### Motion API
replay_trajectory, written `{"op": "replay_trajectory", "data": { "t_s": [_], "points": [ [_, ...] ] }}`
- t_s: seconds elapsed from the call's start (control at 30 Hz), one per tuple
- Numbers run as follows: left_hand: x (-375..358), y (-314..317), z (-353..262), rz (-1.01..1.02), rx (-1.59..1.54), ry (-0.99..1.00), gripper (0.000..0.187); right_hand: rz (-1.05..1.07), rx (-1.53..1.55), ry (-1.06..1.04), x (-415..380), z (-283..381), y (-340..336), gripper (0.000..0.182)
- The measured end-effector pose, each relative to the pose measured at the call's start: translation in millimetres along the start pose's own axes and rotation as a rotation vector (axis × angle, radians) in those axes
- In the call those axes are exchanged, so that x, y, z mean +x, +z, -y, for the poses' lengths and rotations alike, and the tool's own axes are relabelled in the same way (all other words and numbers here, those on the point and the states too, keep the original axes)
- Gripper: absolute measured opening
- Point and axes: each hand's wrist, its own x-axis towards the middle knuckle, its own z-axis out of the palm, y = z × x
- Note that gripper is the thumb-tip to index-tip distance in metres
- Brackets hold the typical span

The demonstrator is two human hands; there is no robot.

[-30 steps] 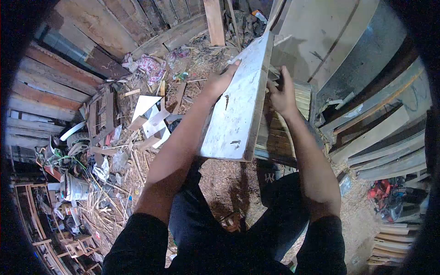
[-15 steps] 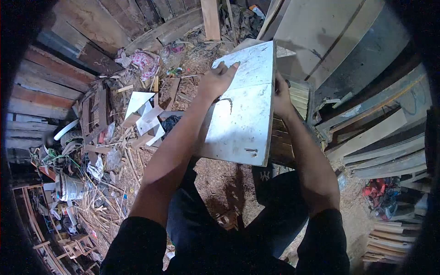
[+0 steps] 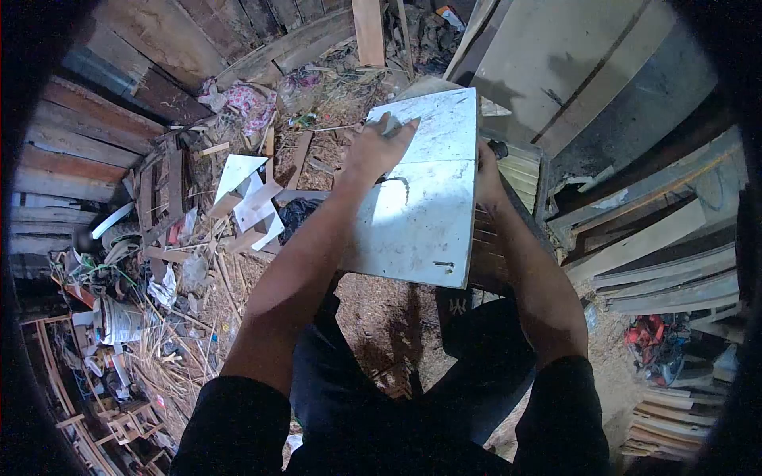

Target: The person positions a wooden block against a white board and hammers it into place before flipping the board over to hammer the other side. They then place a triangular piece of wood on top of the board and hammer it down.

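A white, scuffed wooden board (image 3: 417, 226), with a line across it and a small dark gap near its middle, sits above my knees. My left hand (image 3: 377, 155) grips its left edge, with fingers lying over the white face. At the right edge is my right hand (image 3: 488, 178), closed against the board's side; its fingertips are partly hidden behind the board. A small dark round part (image 3: 498, 148) shows just beyond that hand. Beneath the board stands a slatted wooden surface (image 3: 490, 254), mostly covered.
White and bare wood offcuts (image 3: 252, 202) lie to the left beside a black plastic bag (image 3: 300, 214). Wood shavings and scraps cover the floor (image 3: 389, 313). Large panels (image 3: 563, 71) lean at the back right, with curved wooden pieces (image 3: 675, 274) stacked at the right.
The board's far end has come slightly lower and nearer to me, while its near edge has barely shifted. Both hands have moved a little with it and keep their places.
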Motion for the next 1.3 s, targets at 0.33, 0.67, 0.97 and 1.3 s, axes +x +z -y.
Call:
{"op": "replay_trajectory", "data": {
  "t_s": [0.33,0.67,0.97,1.3],
  "points": [
    [2,0,-8,0.111,-0.021,-0.031,0.121,0.016,0.042,0.206,6,19,-2,0.053],
    [-5,6,-13,0.068,0.073,-0.021,0.119,0.128,-0.365,-0.006,7,1,-24,0.061],
    [-10,11,-13,-0.021,0.119,0.051,0.115,0.154,-0.641,0.126,1,-13,-30,0.053],
    [-26,1,-28,0.044,0.149,-0.023,0.118,0.183,-0.748,0.183,0,-8,-30,0.05]
  ]
}}
